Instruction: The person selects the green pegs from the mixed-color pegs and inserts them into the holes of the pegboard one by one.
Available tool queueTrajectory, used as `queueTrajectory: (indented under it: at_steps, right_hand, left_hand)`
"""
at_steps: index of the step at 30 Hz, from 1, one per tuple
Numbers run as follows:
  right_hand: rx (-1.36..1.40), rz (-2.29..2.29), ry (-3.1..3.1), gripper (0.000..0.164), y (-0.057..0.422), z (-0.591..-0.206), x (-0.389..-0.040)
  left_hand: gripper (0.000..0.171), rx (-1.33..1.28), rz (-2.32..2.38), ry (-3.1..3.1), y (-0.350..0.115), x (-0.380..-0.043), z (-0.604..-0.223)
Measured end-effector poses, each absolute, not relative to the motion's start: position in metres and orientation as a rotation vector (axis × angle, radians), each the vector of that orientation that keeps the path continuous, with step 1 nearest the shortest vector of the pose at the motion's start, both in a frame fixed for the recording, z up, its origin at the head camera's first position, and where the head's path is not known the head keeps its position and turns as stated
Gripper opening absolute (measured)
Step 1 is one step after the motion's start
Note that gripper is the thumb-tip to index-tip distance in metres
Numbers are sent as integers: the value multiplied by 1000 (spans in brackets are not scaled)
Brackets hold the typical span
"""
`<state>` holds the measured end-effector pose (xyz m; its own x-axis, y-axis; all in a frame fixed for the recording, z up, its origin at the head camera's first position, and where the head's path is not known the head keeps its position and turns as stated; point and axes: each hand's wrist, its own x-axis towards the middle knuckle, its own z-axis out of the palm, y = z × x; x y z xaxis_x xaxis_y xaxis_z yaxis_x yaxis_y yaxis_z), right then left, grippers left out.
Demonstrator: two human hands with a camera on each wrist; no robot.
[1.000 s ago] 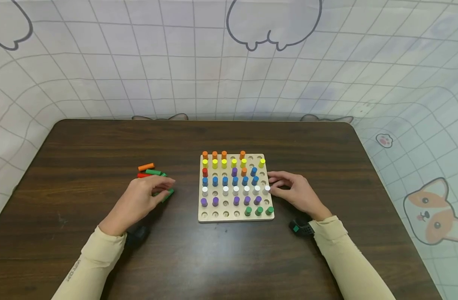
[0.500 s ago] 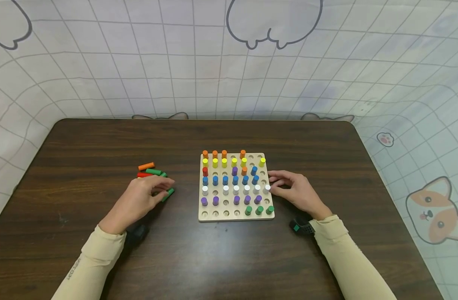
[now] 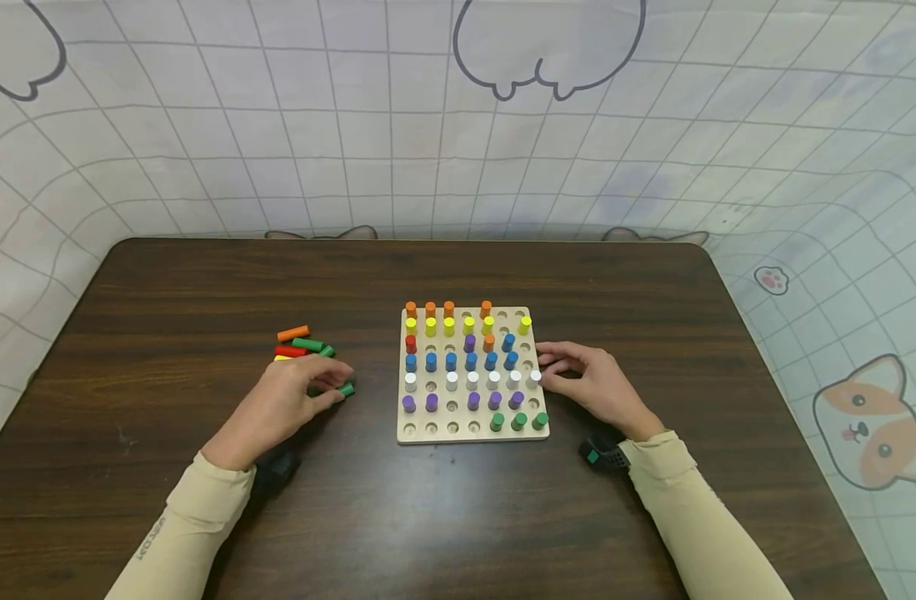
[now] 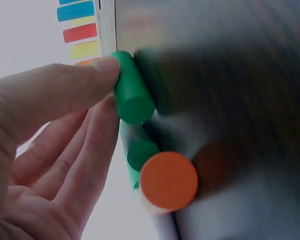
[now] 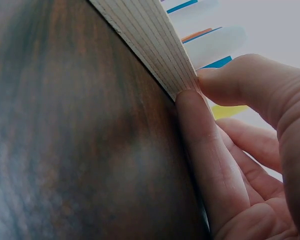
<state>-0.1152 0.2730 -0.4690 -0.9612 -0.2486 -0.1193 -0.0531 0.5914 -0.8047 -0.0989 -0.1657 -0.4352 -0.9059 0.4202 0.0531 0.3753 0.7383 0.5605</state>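
My left hand pinches a green peg between thumb and fingers, just off the tabletop at the left. Beside and behind it lie loose pegs: orange, red, more green and a partly covered yellow one. My right hand holds the right edge of the wooden pegboard, thumb at its upper edge and a finger along its side. Rows of orange, yellow, blue, white, purple and green pegs stand in the board, with a lone red peg at its left side. Several holes are bare.
The dark wooden table carries the board near its middle. Behind it hangs a white gridded cloth with cartoon drawings. Black wrist straps sit below both hands.
My left hand has shifted slightly right with the green peg, now turned and pinched at its fingertips, uncovering more of the red and yellow pegs. My right hand and the board stay put.
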Motion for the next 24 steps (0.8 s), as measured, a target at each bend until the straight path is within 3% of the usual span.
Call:
queueTrajectory:
  at_steps: [24]
  right_hand:
    - [-245,-1286,2611,49,273,-466,-114]
  left_hand:
    - [34,663,866,2789,-160,-98,-437]
